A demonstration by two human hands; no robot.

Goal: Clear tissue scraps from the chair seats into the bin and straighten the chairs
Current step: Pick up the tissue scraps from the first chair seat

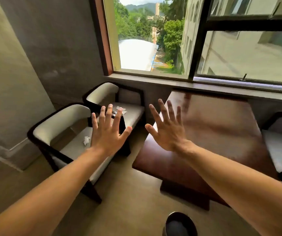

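Both hands were up in front of the camera, arms stretched out, backs toward the lens, fingers spread wide and straight, nothing in either one. Left hand hung over the near chair, right hand was over the left edge of the dark wooden table, and they weren't touching each other or anything else as far as I could see.

Just left of the left hand's wrist, a small crumpled tissue scrap sat on the near chair's pale seat. Right behind that hand's fingertips, partly hidden by them, more white scraps lay on the seat of the far chair, which stood just beyond the first one, closer to the window. Both chairs had dark frames with light cushions and sat side by side along the grey wall, facing the table.

Out past the right forearm, another chair of the same kind peeked in on the table's other side, couldn't tell if anything was on it. Down below between the two arms, at the bottom edge of the view, a round dark bin stood on the floor, only partly in the shot.
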